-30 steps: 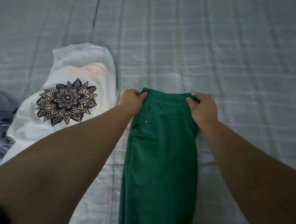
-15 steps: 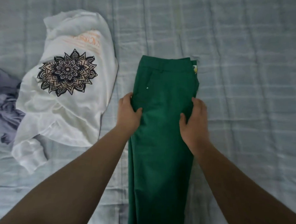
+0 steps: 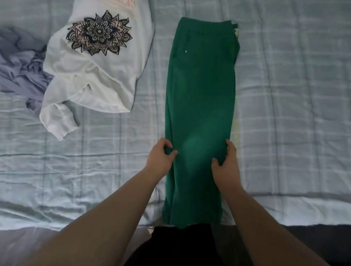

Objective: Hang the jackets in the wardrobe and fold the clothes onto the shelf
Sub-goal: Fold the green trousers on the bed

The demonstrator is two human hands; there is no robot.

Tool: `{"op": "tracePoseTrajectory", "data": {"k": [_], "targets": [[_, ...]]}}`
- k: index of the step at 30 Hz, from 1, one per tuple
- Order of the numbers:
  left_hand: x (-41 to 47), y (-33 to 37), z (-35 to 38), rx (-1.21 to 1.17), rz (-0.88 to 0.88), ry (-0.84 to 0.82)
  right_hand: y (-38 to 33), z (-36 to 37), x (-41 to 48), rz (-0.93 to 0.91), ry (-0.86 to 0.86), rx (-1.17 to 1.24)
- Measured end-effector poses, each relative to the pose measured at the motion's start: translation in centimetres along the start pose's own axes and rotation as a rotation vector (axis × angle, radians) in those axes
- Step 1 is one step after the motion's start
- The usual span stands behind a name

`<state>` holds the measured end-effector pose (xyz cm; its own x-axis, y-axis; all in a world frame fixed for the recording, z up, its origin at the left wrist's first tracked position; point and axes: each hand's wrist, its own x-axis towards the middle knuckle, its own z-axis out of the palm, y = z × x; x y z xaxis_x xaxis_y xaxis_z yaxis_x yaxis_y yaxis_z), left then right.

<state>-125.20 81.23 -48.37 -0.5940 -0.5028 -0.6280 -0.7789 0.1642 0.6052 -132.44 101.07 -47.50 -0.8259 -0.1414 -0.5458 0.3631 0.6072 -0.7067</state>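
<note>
Green trousers (image 3: 201, 89) lie lengthwise on the bed, folded leg over leg, waistband at the far end and cuffs at the near edge. My left hand (image 3: 161, 156) pinches the trousers' left edge about two thirds of the way down. My right hand (image 3: 226, 166) grips the right edge at the same height, thumb on top of the fabric. A white sweatshirt (image 3: 96, 67) with a black mandala print lies crumpled to the left.
A lilac-grey garment (image 3: 17, 65) is bunched at the far left, partly under the sweatshirt. The pale blue checked bedsheet (image 3: 294, 98) covers the bed; its near edge (image 3: 288, 212) runs across the bottom, with dark floor below.
Both hands slid from the waistband down along the trouser edges toward me, now near the knees. The view tilted down, showing the bed's near edge.
</note>
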Motion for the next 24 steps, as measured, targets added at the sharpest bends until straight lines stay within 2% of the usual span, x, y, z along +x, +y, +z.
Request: {"op": "tracePoseTrajectory", "data": {"k": [5,10,15,19,24], "targets": [[-5.7,-3.9,1.6,0.057,-0.062,-0.090,3.5,0.2,-5.0,0.133,-0.025,-0.110],[-9.4,-6.4,1.7,-0.105,-0.072,-0.149,6.4,0.3,-8.8,0.178,-0.100,-0.173],[-11.0,-7.5,0.7,-0.281,-0.018,-0.111,6.1,-0.9,-11.0,0.148,0.033,-0.182],[-11.7,-8.6,1.5,-0.145,-0.005,-0.071,6.2,-0.5,-12.1,0.139,0.043,-0.177],[-11.3,-10.4,2.1,0.267,-0.130,-0.147,7.4,-0.2,-12.2,0.210,-0.034,-0.232]]}}
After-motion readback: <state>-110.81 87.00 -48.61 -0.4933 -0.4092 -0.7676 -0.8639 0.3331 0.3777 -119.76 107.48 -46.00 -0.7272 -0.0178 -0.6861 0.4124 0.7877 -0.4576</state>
